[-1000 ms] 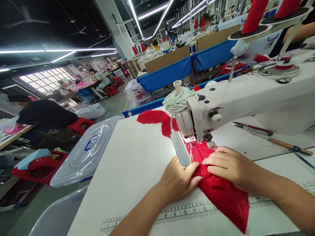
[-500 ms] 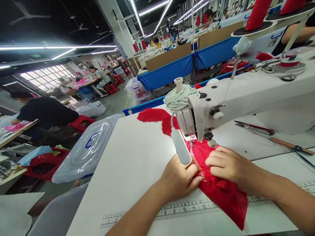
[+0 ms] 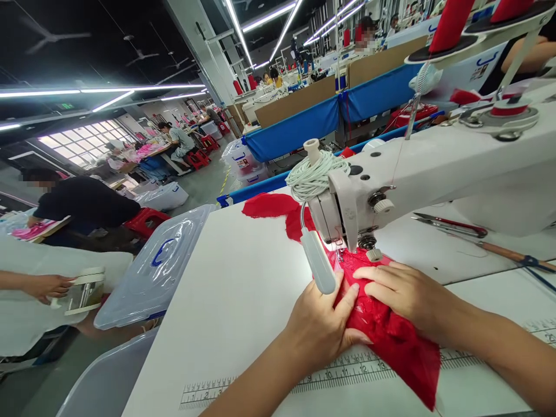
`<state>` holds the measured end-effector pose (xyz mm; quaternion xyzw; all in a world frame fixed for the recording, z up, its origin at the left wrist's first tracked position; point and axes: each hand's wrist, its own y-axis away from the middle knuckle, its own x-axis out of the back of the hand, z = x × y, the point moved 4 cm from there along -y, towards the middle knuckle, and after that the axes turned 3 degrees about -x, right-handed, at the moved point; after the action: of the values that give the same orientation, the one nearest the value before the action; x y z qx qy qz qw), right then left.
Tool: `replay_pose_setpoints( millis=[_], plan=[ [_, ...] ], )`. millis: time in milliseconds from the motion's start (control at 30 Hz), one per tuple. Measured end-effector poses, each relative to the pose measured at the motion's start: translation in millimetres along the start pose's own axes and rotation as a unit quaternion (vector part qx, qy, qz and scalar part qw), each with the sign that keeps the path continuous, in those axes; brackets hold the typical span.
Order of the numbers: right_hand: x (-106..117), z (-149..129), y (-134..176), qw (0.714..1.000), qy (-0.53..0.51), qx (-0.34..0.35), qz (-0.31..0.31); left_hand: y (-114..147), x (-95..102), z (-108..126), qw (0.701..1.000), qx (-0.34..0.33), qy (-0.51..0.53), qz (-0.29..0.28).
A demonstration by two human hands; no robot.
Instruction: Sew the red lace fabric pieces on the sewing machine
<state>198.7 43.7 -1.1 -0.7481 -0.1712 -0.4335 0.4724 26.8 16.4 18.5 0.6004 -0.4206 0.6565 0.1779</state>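
A piece of red lace-like fabric [image 3: 391, 333] runs from under the presser foot of the white sewing machine [image 3: 417, 168] toward the table's front edge, its end tapering over the printed ruler. My left hand [image 3: 321, 318] rests on the fabric's left edge, fingers and thumb apart, partly behind the grey lamp [image 3: 319, 260] clipped by the needle. On the upper right of the fabric lies my right hand [image 3: 406, 292], its fingers stretched out toward the left hand. Behind the machine head are more red fabric pieces [image 3: 271, 205] on the table.
Scissors [image 3: 452, 224] and a wooden-handled tool [image 3: 516, 255] lie right of the needle, below the machine arm. A coil of pale cord [image 3: 317, 174] sits on the machine head. Left of the table stands a lidded plastic box [image 3: 160, 266]. A person's hand [image 3: 50, 288] holds a clear handled container nearby.
Both hands have uncurled from gripping the fabric to lying spread on it, the left thumb lower. A person in white carrying a container has come in at the left.
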Motion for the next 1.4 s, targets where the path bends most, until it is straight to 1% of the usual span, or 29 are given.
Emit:
replay_pose_setpoints(
  millis=[67,100,267,433,600,733,867,1033,1200,1300,1400],
  plan=[
    [2,0,0,0.999,0.028,-0.002,0.028,0,1.0,1,1.000,0.004,-0.001,0.005],
    [2,-1,0,0.999,0.042,-0.002,0.032,0,1.4,2,1.000,0.007,-0.001,0.007],
    [7,-1,-4,0.997,0.074,0.011,0.011,-1,0.3,4,1.000,0.007,-0.013,0.010],
    [7,-2,-5,0.998,0.058,0.003,0.018,1,-2.5,5,0.999,0.008,-0.030,0.016],
    [1,1,-1,0.998,0.041,-0.031,0.020,0,-2.1,5,1.000,0.017,-0.020,0.017],
    [1,3,-1,0.998,0.041,-0.028,0.033,-1,-1.5,4,0.999,0.020,-0.029,0.023],
    [0,7,-2,0.998,0.047,-0.030,0.017,-2,-0.8,3,0.998,0.018,-0.031,0.041],
    [-5,14,0,0.998,0.033,-0.048,-0.008,-2,-2.4,0,0.998,0.032,-0.045,0.036],
    [-7,16,-1,0.999,0.032,-0.025,0.019,-3,-3.4,-3,0.997,0.042,-0.058,0.025],
    [-7,16,-3,0.999,0.026,-0.033,0.009,-3,-3.4,-6,0.997,0.044,-0.066,0.025],
    [-3,14,-5,0.999,0.020,-0.035,-0.001,-4,-1.6,-8,0.997,0.031,-0.060,0.044]
  ],
)
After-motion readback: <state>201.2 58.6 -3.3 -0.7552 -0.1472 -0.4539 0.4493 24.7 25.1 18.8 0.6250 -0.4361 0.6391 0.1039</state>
